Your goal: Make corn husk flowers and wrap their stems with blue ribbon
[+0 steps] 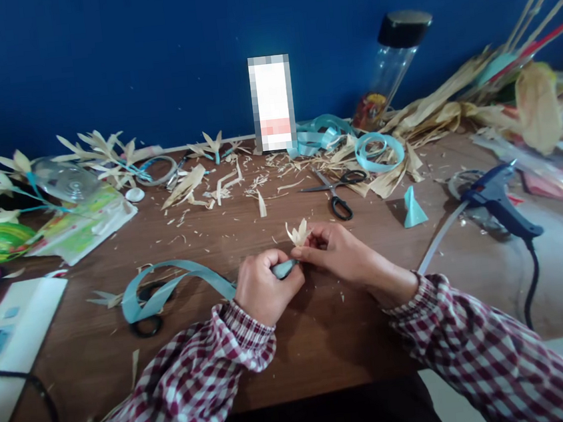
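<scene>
My left hand is closed around a light blue ribbon that trails off to the left across the brown table. My right hand pinches a small pale corn-husk flower, held upright just above my fingers. Both hands meet at the flower's base, where the ribbon end shows between them. Both sleeves are red and white check.
Black-handled scissors lie behind my hands; another pair lies under the ribbon at left. A blue glue gun rests at right, a white power strip at left. Husk scraps, finished flowers, ribbon rolls and a jar line the back.
</scene>
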Demonstrator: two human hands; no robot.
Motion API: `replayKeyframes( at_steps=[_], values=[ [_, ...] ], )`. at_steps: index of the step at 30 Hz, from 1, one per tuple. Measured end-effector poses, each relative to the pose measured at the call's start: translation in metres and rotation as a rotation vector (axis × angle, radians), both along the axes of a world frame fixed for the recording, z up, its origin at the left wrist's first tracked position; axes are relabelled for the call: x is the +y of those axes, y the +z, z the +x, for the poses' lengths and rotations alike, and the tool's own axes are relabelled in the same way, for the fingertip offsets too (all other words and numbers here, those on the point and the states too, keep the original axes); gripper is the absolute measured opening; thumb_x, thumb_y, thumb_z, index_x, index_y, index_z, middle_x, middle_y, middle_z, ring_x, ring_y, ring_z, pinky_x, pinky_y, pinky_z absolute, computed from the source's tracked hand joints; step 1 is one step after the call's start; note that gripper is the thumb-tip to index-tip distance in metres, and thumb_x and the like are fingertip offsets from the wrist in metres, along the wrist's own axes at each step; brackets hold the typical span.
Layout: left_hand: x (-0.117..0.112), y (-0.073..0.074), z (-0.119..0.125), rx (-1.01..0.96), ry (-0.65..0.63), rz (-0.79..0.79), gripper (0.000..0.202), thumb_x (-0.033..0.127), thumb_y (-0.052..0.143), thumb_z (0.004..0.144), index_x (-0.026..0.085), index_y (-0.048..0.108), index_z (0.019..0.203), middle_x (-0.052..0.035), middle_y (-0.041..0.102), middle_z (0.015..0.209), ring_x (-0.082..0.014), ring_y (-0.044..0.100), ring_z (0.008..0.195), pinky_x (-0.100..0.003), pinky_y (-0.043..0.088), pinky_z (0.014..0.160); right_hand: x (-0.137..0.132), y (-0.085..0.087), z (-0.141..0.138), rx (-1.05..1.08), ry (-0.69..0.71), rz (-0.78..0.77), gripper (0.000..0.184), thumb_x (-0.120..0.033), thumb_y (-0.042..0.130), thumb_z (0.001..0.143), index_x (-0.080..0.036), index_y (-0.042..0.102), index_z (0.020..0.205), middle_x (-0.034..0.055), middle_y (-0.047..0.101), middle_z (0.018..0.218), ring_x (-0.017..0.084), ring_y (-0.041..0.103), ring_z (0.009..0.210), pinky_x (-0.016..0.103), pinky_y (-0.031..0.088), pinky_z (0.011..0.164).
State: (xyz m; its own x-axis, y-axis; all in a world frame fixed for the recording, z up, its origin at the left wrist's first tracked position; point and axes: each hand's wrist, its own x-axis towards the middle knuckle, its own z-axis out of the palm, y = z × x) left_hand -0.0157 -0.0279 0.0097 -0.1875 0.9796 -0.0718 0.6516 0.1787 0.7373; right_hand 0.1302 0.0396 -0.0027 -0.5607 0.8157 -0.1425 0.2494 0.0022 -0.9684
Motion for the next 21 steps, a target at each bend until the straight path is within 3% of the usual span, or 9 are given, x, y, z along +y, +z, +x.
replayKeyframes(
  at_steps=[6, 10, 21],
  values=[
    [0.002, 0.004, -0.004, -0.149, -0.022, -0.074, 0.018, 0.030, 0.059, 0.066, 0.014, 0.065, 0.060, 0.0035, 0.049, 0.048, -0.0085, 0.040, 0.047, -0.019, 0.032, 0.044, 0.000, 0.009, 0.003, 0.086, 0.119, -0.152, 0.028, -0.041, 0.061, 0.077, -0.014, 0.066, 0.079, -0.0032, 0.053, 0.062, 0.008, 0.041, 0.053, 0.021, 0.030, 0.049],
    [0.001, 0.004, -0.003, -0.150, -0.053, -0.081, 0.018, 0.029, 0.059, 0.066, 0.014, 0.061, 0.055, 0.0046, 0.044, 0.046, -0.0079, 0.037, 0.046, -0.019, 0.030, 0.044, 0.001, 0.012, 0.004, 0.079, 0.124, -0.166, 0.029, -0.040, 0.059, 0.078, -0.013, 0.066, 0.070, -0.0036, 0.050, 0.057, 0.007, 0.036, 0.051, 0.021, 0.026, 0.047],
    [-0.001, 0.002, -0.001, -0.122, -0.073, -0.074, 0.013, 0.027, 0.059, 0.067, 0.015, 0.066, 0.065, 0.0030, 0.054, 0.050, -0.0084, 0.042, 0.047, -0.020, 0.033, 0.046, 0.002, 0.002, 0.005, -0.120, 0.046, 0.045, 0.033, -0.040, 0.056, 0.080, -0.013, 0.058, 0.061, -0.0037, 0.046, 0.053, 0.008, 0.039, 0.049, 0.021, 0.025, 0.046]
  ],
)
